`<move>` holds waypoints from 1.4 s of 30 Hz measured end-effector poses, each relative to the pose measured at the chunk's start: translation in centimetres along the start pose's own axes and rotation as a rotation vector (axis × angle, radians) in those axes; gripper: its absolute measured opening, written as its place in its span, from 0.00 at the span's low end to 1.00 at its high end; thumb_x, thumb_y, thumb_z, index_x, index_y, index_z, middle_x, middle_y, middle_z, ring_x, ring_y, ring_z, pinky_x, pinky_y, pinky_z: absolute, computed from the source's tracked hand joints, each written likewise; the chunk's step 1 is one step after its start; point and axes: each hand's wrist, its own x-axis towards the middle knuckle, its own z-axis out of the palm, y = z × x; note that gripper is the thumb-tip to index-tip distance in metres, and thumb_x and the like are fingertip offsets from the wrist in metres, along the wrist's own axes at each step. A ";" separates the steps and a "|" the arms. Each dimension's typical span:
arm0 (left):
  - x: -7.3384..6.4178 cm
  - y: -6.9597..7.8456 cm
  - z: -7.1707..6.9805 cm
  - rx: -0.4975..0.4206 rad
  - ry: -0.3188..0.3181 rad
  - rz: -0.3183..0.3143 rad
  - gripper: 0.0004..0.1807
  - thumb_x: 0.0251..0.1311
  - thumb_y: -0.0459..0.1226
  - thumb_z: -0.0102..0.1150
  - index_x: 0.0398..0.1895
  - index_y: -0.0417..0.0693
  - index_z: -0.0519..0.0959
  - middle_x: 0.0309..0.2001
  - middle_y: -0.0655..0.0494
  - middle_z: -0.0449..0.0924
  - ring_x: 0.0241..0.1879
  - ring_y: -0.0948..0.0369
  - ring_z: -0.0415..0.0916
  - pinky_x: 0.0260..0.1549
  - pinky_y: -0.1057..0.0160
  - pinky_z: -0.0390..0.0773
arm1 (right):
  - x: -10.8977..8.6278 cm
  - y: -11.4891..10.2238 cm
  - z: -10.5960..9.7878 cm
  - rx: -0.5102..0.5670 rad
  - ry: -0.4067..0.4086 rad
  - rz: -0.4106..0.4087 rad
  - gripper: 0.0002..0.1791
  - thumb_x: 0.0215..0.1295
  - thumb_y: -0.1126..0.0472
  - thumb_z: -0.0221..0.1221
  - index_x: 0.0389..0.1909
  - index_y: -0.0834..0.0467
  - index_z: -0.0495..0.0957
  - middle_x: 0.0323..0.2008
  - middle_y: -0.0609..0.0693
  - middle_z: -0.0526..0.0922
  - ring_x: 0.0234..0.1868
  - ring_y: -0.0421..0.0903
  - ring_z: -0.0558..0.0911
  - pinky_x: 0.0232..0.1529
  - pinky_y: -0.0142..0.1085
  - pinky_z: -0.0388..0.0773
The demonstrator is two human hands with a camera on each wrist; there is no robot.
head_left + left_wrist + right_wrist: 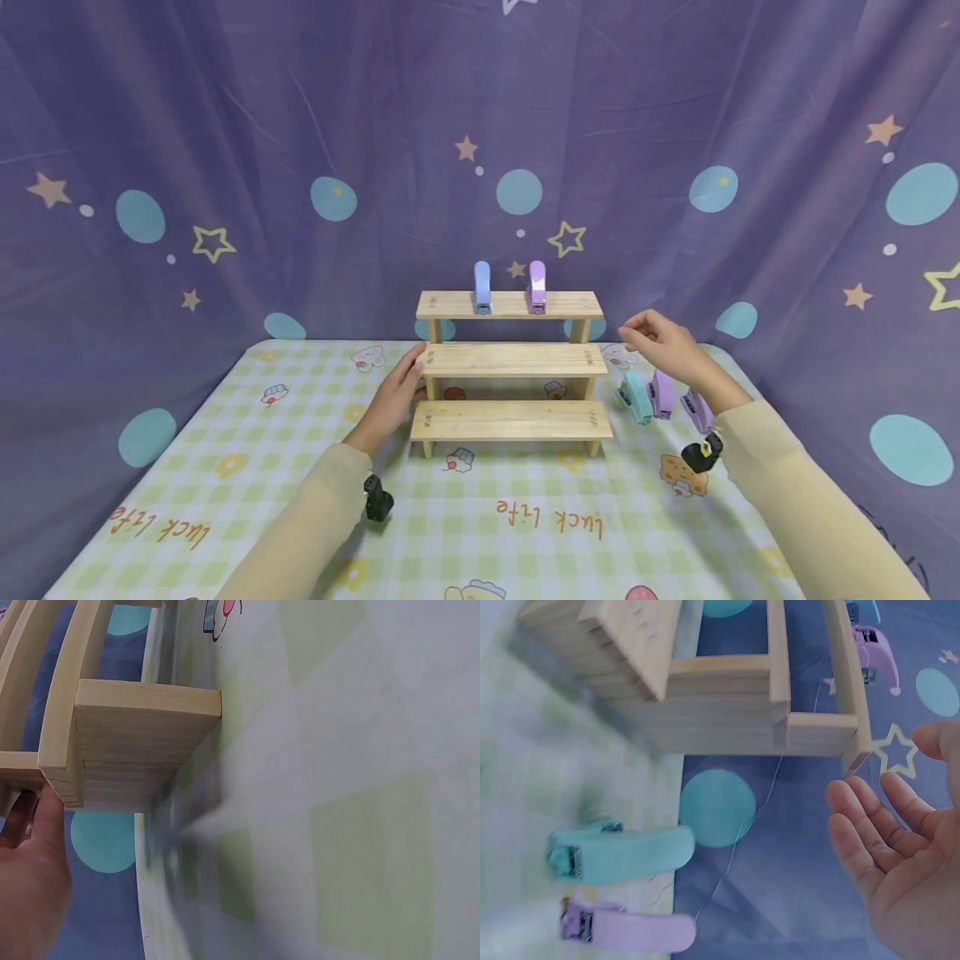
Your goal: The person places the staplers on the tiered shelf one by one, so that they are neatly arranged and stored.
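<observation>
A three-step wooden shelf [513,420] stands on the table. My left hand [392,402] touches its left end by the middle step; in the left wrist view the fingertips meet the wood [142,731] and are partly hidden. A blue stapler [482,286] and a purple stapler [537,286] stand side by side on the top step. To the right of the shelf, my right hand [663,340] hovers in the air, fingers loosely bent and holding nothing. Below it on the table are a teal stapler [637,397], a purple stapler [662,393] and another purple one [697,411].
A green-and-white checked cloth [285,467] with printed cartoons covers the table. Behind the shelf hangs a purple curtain [420,108] with stars and dots. Black wrist cameras [377,498] are strapped on both sleeves.
</observation>
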 end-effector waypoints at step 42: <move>0.7 -1.8 -0.2 0.008 0.024 0.032 0.30 0.81 0.50 0.37 0.81 0.60 0.50 0.77 0.45 0.51 0.72 0.46 0.58 0.66 0.49 0.69 | -2.7 8.9 3.9 0.036 -0.077 0.144 0.31 0.73 0.50 0.59 0.65 0.71 0.70 0.53 0.67 0.81 0.54 0.61 0.80 0.50 0.50 0.81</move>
